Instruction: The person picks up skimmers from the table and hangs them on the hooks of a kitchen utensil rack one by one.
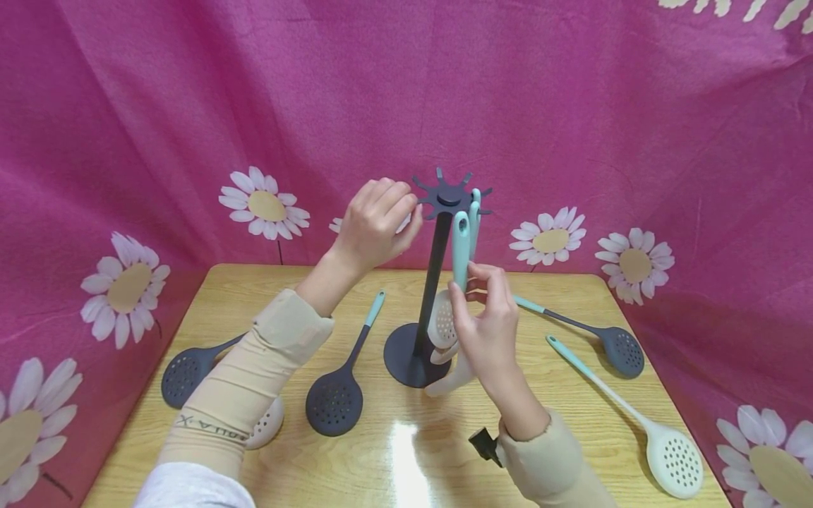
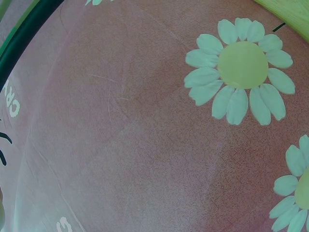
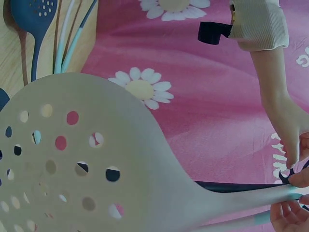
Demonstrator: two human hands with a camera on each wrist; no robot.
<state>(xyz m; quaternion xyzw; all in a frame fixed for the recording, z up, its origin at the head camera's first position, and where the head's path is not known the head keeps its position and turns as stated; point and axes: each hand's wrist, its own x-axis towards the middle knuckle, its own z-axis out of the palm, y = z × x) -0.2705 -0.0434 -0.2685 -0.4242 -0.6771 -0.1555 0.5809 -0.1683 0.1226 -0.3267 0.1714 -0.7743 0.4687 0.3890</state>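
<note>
A dark utensil stand (image 1: 435, 282) with a ring of hooks rises mid-table. My right hand (image 1: 485, 317) pinches the mint handle of a white skimmer (image 1: 461, 247), held upright beside the hooks. That skimmer's wide perforated head (image 3: 91, 150) fills much of the right wrist view. Behind it, other mint handles (image 1: 475, 219) hang at the stand's right side, with a white perforated head (image 1: 442, 321) below. My left hand (image 1: 384, 219), fingers curled, grips a hook tip on the stand's left side. In the left wrist view, neither the left hand's hold nor the stand shows clearly.
Dark skimmers lie at left (image 1: 184, 377), front centre (image 1: 334, 402) and right (image 1: 624, 351). A white skimmer (image 1: 675, 462) lies front right; a white head (image 1: 267, 427) shows partly under the left forearm. Pink flowered cloth (image 1: 356, 92) surrounds the wooden table (image 1: 508, 409).
</note>
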